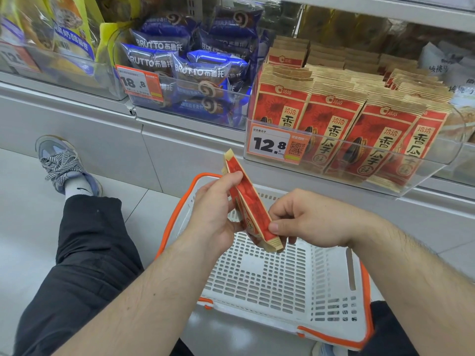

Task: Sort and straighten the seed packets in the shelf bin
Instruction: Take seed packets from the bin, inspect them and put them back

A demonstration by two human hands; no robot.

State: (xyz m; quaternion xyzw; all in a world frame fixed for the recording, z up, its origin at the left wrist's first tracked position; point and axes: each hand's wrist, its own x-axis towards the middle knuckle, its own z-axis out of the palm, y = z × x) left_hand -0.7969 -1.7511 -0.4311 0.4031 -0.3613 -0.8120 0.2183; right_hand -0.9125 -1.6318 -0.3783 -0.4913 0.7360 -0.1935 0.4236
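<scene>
One red and tan seed packet (250, 204) is held edge-on above a white basket, tilted with its top toward the upper left. My left hand (218, 214) grips its upper part, thumb on the near face. My right hand (303, 219) pinches its lower end between thumb and fingers. Up and to the right, the clear shelf bin (437, 173) holds several rows of matching red seed packets (326, 124) standing upright, the rightmost ones leaning. A price tag reading 12.8 (276, 143) is fixed to the bin's front left.
A white perforated basket with an orange rim (270, 278) sits on the floor under my hands. Left of the seed bin stands a bin of blue bread packs (185, 73). My left leg in black trousers and a sneaker (61, 165) stretches along the floor at left.
</scene>
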